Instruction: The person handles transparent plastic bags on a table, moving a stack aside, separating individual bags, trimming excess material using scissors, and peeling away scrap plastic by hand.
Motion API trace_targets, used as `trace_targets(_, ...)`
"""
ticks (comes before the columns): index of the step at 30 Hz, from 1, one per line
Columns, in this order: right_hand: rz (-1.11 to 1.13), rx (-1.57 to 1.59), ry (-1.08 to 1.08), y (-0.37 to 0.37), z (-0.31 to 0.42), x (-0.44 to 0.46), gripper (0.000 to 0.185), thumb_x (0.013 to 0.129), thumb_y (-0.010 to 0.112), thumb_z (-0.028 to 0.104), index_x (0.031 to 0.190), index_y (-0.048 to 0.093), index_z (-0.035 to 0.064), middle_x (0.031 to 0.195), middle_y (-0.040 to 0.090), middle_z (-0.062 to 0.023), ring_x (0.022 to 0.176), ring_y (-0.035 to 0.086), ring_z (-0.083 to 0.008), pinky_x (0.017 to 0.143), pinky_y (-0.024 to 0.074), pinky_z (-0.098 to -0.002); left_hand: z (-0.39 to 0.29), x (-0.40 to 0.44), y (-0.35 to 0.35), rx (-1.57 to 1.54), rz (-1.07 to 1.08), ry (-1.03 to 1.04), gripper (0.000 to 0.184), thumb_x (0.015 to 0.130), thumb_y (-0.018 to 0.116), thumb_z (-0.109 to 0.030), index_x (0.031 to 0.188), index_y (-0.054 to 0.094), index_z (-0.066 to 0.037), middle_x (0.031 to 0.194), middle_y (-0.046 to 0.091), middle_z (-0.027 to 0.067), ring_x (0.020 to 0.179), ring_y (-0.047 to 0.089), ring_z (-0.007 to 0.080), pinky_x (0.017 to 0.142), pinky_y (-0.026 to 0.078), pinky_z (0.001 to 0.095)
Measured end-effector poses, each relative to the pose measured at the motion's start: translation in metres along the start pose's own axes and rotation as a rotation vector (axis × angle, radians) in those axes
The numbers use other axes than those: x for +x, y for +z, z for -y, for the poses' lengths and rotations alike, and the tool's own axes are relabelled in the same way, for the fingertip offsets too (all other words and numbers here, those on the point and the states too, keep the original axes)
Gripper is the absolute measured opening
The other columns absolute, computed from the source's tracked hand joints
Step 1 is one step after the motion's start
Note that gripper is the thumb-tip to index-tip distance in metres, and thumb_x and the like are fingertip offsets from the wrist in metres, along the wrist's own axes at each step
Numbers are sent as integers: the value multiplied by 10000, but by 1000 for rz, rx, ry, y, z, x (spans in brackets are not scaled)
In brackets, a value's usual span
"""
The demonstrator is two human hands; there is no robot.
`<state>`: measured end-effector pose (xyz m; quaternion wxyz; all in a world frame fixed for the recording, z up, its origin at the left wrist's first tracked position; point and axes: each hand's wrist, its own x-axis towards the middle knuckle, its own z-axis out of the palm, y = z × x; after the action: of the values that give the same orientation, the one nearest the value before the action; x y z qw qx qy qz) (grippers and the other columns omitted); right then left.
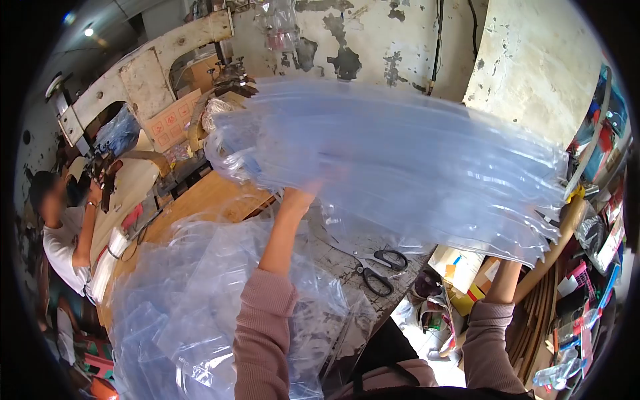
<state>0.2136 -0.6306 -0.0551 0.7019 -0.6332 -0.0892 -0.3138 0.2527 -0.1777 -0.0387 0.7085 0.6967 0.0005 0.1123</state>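
Observation:
A thick bundle of clear bluish plastic sheets (413, 160) stretches across the view above the workbench, blurred as if moving. My left hand (305, 193) reaches under its near edge and holds it, its fingers showing only faintly through the plastic. At the bundle's right end, my right wrist (507, 277) goes beneath the sheets; that hand is hidden under them, supporting that end. Black-handled scissors (380, 267) lie with blades partly spread on the worn bench top (347, 257), below the bundle. A loose heap of similar clear plastic (193, 313) spreads to the left of my left forearm.
At far left a person (67, 233) sits by a large machine with a pale curved arm (147, 80). A cardboard box (172, 120) stands behind. Crowded on the right are cardboard rolls (557, 233), boxes (457, 267) and a plastic bottle (559, 373). A peeling wall (380, 40) closes the back.

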Motion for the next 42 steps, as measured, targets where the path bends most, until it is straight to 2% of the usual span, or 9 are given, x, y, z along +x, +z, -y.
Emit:
trace_targets(4, 32, -29, -32, 26, -1, 23, 396, 761, 645, 97, 1127, 531, 0, 986, 567, -80, 904, 539, -180, 808, 421, -300, -39, 5, 3, 374, -104, 54, 486, 783, 671, -241, 1190, 530, -16, 1196, 536, 139, 1101, 498, 253, 925, 406, 357)
trace_targets(14, 0, 220, 170, -3, -109, -19, 416, 779, 636, 102, 1160, 510, -7, 1057, 563, -98, 973, 535, -197, 851, 422, -320, -2, 11, -7, 41, 37, -23, 440, 802, 656, -209, 1183, 539, -23, 1162, 554, 117, 1080, 505, 221, 892, 417, 336)
trace_targets(22, 20, -123, -12, 77, -6, 11, 445, 728, 650, 46, 1144, 512, -34, 1068, 574, -102, 992, 539, -206, 888, 410, -333, 6, 20, 3, -43, 47, 16, 423, 814, 651, -186, 1184, 540, -12, 1160, 557, 101, 1074, 504, 196, 904, 409, 325)
trace_targets(26, 214, 234, 115, 18, -73, 13, 513, 806, 647, 190, 1228, 438, -14, 1126, 537, -93, 1013, 520, -202, 890, 410, -338, 20, 27, -4, -91, 54, 4, 415, 821, 649, -175, 1184, 541, -7, 1159, 558, 93, 1071, 504, 184, 910, 405, 319)
trace_targets(28, -73, 244, 205, 24, -79, 7, 562, 823, 643, 278, 1252, 409, -1, 1130, 523, -80, 1023, 512, -200, 893, 412, -342, 24, 26, -5, -113, 58, 2, 410, 824, 648, -169, 1185, 542, -4, 1158, 559, 89, 1069, 503, 178, 913, 403, 316)
trace_targets(32, 82, -105, 170, 65, 13, 9, 822, 664, 726, 184, 1358, 323, 6, 1208, 481, -124, 1079, 494, -230, 952, 377, -359, 27, 28, 4, -128, 55, 14, 402, 830, 646, -157, 1185, 543, 1, 1157, 560, 81, 1066, 503, 165, 919, 400, 311)
trace_targets(34, 158, -170, -257, 113, 85, 12, 1019, 588, 788, 311, 1413, 243, 64, 1286, 442, -176, 1173, 454, -288, 1004, 334, -400, 14, 18, 9, -131, 45, 40, 392, 833, 641, -158, 1180, 543, -3, 1149, 562, 79, 1057, 504, 163, 906, 405, 308)
trace_targets(38, 262, -1090, -696, 122, 148, 21, 922, 636, 769, 107, 1411, 270, 126, 1365, 387, -177, 1239, 414, -332, 1048, 311, -430, -2, 8, 19, -125, 26, 67, 363, 841, 630, -177, 1157, 548, -19, 1123, 571, 77, 1029, 512, 164, 864, 423, 304)
trace_targets(42, 366, -1507, -709, 172, 181, 0, 898, 626, 772, 90, 1392, 314, 183, 1376, 376, -176, 1240, 408, -343, 1062, 307, -448, 11, 19, 14, -136, 69, 64, 382, 842, 655, -177, 1157, 560, 18, 1141, 573, 74, 1069, 507, 160, 936, 385, 301)
